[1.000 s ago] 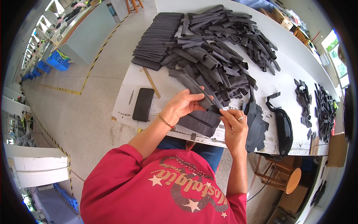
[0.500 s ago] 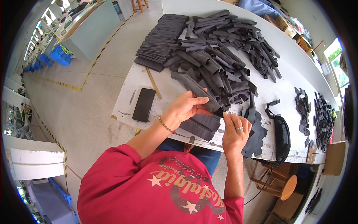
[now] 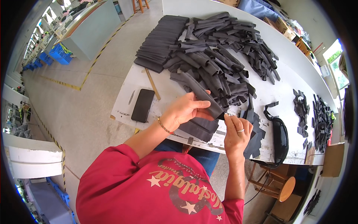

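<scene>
A dark grey fabric sleeve slants over the near edge of a big loose pile of similar sleeves. My left hand is closed around its lower part, thumb on top. At the sleeve's near end, my right hand pinches with thumb and forefinger; a small black bit shows at the fingertips, too hidden to name. Below my left hand lies a flat stack of dark folded fabric. Beside my right hand are flat black pieces, overlapping at the table's front edge.
A neat row of sleeves lies at the far left of the white table. Nearer are a black phone and a wooden stick. Rightward stand a black mesh-covered object with a cord, more dark pieces and a stool.
The sleeve has turned slightly in my left hand, showing more of its broad face. Both hands stay close to the same place, the right still pinching at the end.
</scene>
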The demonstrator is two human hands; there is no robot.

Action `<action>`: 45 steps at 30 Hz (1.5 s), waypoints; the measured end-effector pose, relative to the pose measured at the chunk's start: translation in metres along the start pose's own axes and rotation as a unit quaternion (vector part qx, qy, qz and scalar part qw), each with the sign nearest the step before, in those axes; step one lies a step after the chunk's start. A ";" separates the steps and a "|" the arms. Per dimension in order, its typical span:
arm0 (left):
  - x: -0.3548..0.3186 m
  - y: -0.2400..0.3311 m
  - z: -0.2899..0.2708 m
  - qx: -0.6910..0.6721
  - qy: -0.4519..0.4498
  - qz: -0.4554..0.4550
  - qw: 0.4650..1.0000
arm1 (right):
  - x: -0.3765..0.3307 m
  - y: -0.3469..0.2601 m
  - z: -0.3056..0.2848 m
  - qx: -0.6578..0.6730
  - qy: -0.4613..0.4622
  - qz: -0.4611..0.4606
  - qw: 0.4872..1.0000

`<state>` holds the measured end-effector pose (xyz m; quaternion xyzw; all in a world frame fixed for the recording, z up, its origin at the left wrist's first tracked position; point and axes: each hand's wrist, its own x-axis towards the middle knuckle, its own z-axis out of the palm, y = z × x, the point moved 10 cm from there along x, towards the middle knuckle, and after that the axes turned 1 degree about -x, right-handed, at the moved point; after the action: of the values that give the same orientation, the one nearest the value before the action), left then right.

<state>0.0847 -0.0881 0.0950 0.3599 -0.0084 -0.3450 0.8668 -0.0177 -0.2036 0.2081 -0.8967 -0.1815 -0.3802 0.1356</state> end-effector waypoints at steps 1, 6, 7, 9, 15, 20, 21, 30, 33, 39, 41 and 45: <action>-0.003 0.002 0.000 0.014 0.016 0.030 0.999 | -0.002 -0.002 0.003 -0.006 -0.004 0.001 1.000; -0.021 0.015 0.010 0.113 0.048 0.201 0.972 | -0.007 -0.011 0.019 0.035 -0.011 0.065 0.997; -0.025 0.016 0.019 0.088 0.024 0.222 0.971 | -0.009 -0.012 0.021 0.070 0.001 0.081 0.994; -0.019 0.011 0.022 0.064 0.003 0.197 0.978 | -0.015 -0.014 0.030 0.156 0.015 0.126 0.980; -0.012 -0.013 0.027 -0.009 -0.013 0.202 0.979 | -0.025 -0.027 0.050 0.163 0.052 0.141 0.975; -0.019 0.015 0.011 0.056 0.015 0.256 0.965 | -0.026 -0.026 0.051 0.121 -0.002 0.155 0.980; -0.022 0.024 0.011 0.064 0.018 0.283 0.957 | -0.035 -0.022 0.054 0.145 -0.009 0.155 0.977; -0.014 -0.002 -0.008 0.001 0.055 0.225 0.973 | -0.035 -0.018 0.063 0.188 -0.067 0.149 0.968; -0.015 -0.003 0.001 -0.032 0.044 0.250 0.967 | -0.037 -0.013 0.065 0.207 -0.066 0.118 0.969; -0.011 -0.025 -0.003 -0.050 0.045 0.176 0.982 | -0.034 -0.009 0.067 0.238 -0.095 0.171 0.951; -0.011 -0.023 -0.001 -0.051 0.041 0.184 0.981 | -0.031 -0.007 0.063 0.231 -0.091 0.167 0.954; -0.021 0.007 0.003 -0.045 0.027 0.250 0.967 | -0.022 -0.011 0.050 0.241 -0.059 0.100 0.964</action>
<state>0.0726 -0.0739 0.1066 0.3158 -0.0592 -0.1076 0.9408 -0.0052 -0.1798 0.1596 -0.8718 -0.1848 -0.2567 0.3740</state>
